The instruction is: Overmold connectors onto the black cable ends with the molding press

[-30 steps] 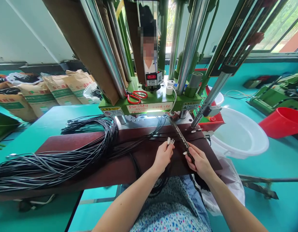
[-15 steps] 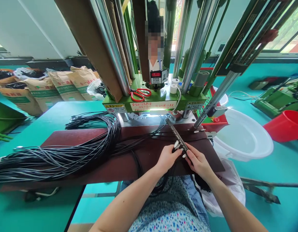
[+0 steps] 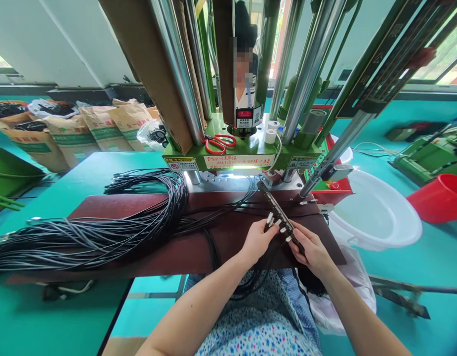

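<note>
In the head view, my right hand (image 3: pixel 310 247) is closed around the lower end of a narrow dark metal bar (image 3: pixel 273 202) with slots along it. The bar tilts, its far end pointing up and left toward the press. My left hand (image 3: pixel 258 241) is closed on several black cables with silvery connectors (image 3: pixel 270 220), beside the bar's left edge. A few connectors lie against the bar between my hands; whether they are seated in it I cannot tell. Black cables (image 3: pixel 263 262) hang below my left hand toward my lap.
A large bundle of black cables (image 3: pixel 139 237) covers the left of the brown board (image 3: pixel 231 247). Ahead stands a green press (image 3: pixel 250 146) with red-handled scissors (image 3: pixel 220 143) on it. A white tub (image 3: pixel 384 212) and a red bucket (image 3: pixel 441 200) are at right.
My right hand has moved slightly down and right along with the bar. More connectors now show between my hands. The view has shifted a little.
</note>
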`<state>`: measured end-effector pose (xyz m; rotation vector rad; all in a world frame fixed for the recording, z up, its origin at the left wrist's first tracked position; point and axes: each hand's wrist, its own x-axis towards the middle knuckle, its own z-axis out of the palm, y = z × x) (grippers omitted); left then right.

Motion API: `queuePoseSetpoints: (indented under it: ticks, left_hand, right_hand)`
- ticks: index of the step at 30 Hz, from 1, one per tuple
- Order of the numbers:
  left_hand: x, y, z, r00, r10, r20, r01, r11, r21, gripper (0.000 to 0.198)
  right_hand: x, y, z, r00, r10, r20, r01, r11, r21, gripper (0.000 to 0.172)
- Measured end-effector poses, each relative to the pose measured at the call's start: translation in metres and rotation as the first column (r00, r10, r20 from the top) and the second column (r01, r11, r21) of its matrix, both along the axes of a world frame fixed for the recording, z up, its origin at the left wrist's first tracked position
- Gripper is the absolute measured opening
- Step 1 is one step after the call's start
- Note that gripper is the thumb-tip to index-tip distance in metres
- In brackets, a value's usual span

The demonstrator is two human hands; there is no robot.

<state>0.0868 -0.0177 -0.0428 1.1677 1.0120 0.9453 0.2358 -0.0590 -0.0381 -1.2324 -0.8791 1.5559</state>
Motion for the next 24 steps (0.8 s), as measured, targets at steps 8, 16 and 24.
queuePoseSetpoints:
  ticks: [8,16,24]
  left_hand:
    - [-0.007,0.0,0.0,0.995,-0.056,-0.081,0.054,0.998,-0.025,0.026]
    - [-0.009,-0.003,-0.001,0.999,-0.044,-0.007,0.043,0.993,-0.111,0.033]
    - [-0.02,-0.002,0.003,0.948,0.289,0.132,-0.254,0.939,-0.232,0.031]
  right_hand:
    - [0.001,0.0,-0.001,0.985,0.086,0.151,-0.087,0.996,0.003,0.064]
    - [-0.001,-0.001,0.002,0.963,0.129,0.235,-0.137,0.99,0.017,0.062]
    - [0.003,-0.003,-0.001,0.986,0.104,0.129,-0.109,0.994,0.029,0.054]
